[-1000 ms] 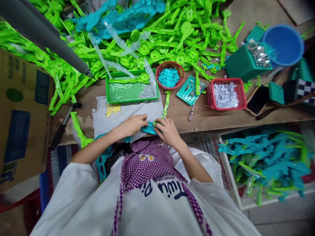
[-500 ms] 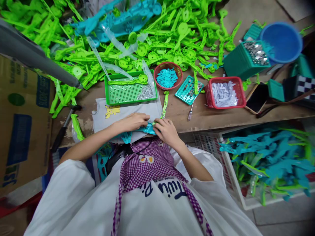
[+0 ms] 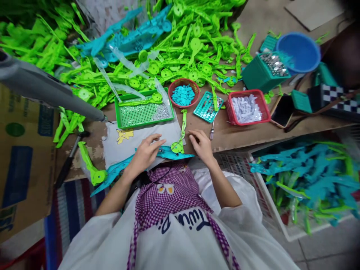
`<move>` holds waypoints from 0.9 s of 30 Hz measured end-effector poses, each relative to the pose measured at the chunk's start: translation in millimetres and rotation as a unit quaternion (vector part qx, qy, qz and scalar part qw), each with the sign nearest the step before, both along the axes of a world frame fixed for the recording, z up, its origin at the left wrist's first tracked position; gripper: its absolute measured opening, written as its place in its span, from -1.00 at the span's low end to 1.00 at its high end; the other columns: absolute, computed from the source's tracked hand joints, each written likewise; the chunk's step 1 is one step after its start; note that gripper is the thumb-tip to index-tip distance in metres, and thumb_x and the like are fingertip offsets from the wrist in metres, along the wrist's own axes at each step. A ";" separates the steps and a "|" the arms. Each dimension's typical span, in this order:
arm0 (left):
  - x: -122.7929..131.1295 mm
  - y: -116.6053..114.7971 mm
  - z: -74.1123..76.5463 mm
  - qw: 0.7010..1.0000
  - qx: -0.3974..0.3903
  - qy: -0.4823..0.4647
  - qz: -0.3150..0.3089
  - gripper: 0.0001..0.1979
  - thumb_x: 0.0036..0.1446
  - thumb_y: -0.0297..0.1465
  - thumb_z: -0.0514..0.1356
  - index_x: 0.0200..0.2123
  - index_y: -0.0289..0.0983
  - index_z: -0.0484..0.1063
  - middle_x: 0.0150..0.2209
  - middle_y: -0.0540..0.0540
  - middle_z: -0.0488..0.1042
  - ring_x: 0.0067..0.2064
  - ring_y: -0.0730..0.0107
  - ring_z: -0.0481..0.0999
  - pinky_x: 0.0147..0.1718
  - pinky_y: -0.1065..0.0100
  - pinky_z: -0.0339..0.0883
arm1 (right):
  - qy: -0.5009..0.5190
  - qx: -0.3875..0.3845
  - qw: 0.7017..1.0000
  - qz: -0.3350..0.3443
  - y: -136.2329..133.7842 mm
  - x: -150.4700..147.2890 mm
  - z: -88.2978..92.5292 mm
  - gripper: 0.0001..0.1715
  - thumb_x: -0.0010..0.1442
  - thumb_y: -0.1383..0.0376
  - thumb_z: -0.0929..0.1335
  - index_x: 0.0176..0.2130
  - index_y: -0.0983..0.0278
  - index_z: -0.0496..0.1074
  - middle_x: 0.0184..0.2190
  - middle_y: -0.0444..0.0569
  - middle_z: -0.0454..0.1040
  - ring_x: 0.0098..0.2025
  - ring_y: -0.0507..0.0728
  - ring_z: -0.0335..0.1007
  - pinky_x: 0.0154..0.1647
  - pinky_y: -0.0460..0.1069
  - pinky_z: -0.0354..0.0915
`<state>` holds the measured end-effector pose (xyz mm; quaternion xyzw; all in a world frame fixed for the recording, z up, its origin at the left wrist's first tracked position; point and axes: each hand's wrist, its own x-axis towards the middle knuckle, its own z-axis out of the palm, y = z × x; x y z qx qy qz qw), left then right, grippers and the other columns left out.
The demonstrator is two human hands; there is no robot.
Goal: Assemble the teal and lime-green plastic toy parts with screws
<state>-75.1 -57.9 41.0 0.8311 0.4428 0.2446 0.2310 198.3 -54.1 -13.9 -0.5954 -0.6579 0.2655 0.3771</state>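
A long blue plastic part point(image 3: 120, 167) lies along the near edge of the bench. On its right stretch sits the round end of a bright green plastic arm point(image 3: 177, 147), its narrow end pointing away from me. My left hand point(image 3: 146, 153) is over the middle of the blue part, fingers loosely bent and apart, with nothing visible in them. To the right of the green arm, my right hand point(image 3: 201, 147) is held with its fingers apart and holds nothing. A grey cloth point(image 3: 112, 148) with a yellow cartoon figure is spread under the work.
Behind are a green tray point(image 3: 132, 116) of small metal bits, a red basket point(image 3: 195, 102) of blue pieces and another red basket point(image 3: 229, 112) of white pieces. A grey power tool point(image 3: 56, 90) hangs at left, near a hammer point(image 3: 69, 161). Green parts point(image 3: 194, 45) are heaped at the back.
My hands have moved apart and let go of the blue part. It now lies straighter along the edge, with the green arm's round end uncovered. The view has shifted slightly.
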 end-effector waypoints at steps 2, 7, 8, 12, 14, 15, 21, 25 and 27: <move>20.0 9.2 3.8 0.998 -0.032 -0.038 0.024 -0.71 0.38 -0.45 0.08 0.07 -0.20 0.50 0.06 -0.18 0.51 0.07 0.26 0.53 0.04 0.18 0.42 | -0.003 0.006 1.000 -0.003 8.3 -1.6 -7.6 -0.59 0.39 0.07 0.24 -0.01 0.20 0.54 -0.05 0.08 0.58 0.00 0.21 0.52 0.06 0.15 0.44; 76.3 62.7 8.0 0.992 -0.126 0.013 0.008 -0.81 0.30 -0.47 0.18 -0.09 -0.24 0.56 -0.13 -0.12 0.61 -0.06 0.23 0.58 0.03 0.19 0.41 | -0.016 0.020 1.000 0.004 15.0 -6.6 -15.1 -0.61 0.40 0.10 0.23 -0.03 0.19 0.55 -0.12 0.07 0.60 -0.05 0.22 0.52 0.03 0.14 0.43; 85.1 73.7 7.2 0.989 -0.146 0.023 0.019 -0.84 0.28 -0.48 0.19 -0.13 -0.26 0.57 -0.16 -0.13 0.62 -0.08 0.23 0.59 0.01 0.20 0.41 | -0.017 0.023 1.000 0.003 14.9 -6.7 -16.1 -0.61 0.39 0.10 0.23 -0.02 0.19 0.55 -0.12 0.07 0.60 -0.05 0.22 0.52 0.03 0.14 0.43; 107.9 100.0 -1.2 0.975 -0.207 0.040 0.070 -0.90 0.22 -0.49 0.25 -0.18 -0.31 0.53 -0.18 -0.16 0.63 -0.11 0.20 0.60 -0.05 0.25 0.40 | -0.038 0.024 0.999 0.010 14.5 -5.2 -20.0 -0.60 0.40 0.11 0.23 -0.01 0.20 0.55 -0.11 0.07 0.59 -0.04 0.22 0.50 0.04 0.14 0.41; 112.9 102.3 -7.3 0.972 -0.219 0.033 0.085 -0.86 0.20 -0.49 0.27 -0.15 -0.32 0.50 -0.20 -0.17 0.63 -0.12 0.19 0.60 -0.07 0.26 0.40 | -0.062 0.020 0.998 0.019 14.9 -4.3 -21.1 -0.59 0.40 0.11 0.22 0.01 0.19 0.55 -0.10 0.07 0.59 -0.04 0.22 0.48 0.04 0.15 0.39; 114.4 102.0 -10.5 0.971 -0.221 0.029 0.091 -0.84 0.20 -0.49 0.28 -0.13 -0.32 0.48 -0.22 -0.16 0.63 -0.13 0.19 0.60 -0.08 0.26 0.40 | -0.076 0.018 0.997 0.025 15.1 -4.1 -21.2 -0.58 0.41 0.11 0.21 0.03 0.19 0.54 -0.10 0.07 0.58 -0.04 0.23 0.46 0.04 0.15 0.38; 118.6 97.3 -27.3 0.970 -0.210 0.006 0.119 -0.80 0.15 -0.56 0.23 -0.14 -0.27 0.45 -0.30 -0.11 0.60 -0.21 0.22 0.60 -0.12 0.25 0.41 | -0.161 -0.002 0.986 0.047 14.2 -6.4 -20.2 -0.51 0.42 0.18 0.15 0.12 0.21 0.51 -0.06 0.12 0.53 -0.04 0.27 0.37 0.02 0.18 0.32; 120.7 94.8 -32.1 0.972 -0.196 0.008 0.132 -0.79 0.17 -0.55 0.22 -0.12 -0.27 0.46 -0.29 -0.11 0.61 -0.18 0.20 0.61 -0.09 0.24 0.41 | -0.233 -0.019 0.971 0.056 15.5 -9.7 -19.3 -0.51 0.40 0.26 0.15 0.16 0.22 0.47 -0.02 0.15 0.51 -0.04 0.31 0.31 -0.05 0.18 0.28; 120.1 94.8 -31.7 0.972 -0.196 0.011 0.129 -0.76 0.19 -0.54 0.21 -0.06 -0.28 0.46 -0.26 -0.13 0.63 -0.15 0.19 0.62 -0.06 0.24 0.41 | -0.258 -0.019 0.964 0.062 18.6 -9.0 -17.1 -0.52 0.38 0.31 0.16 0.15 0.21 0.46 -0.02 0.14 0.51 -0.05 0.31 0.31 -0.09 0.16 0.27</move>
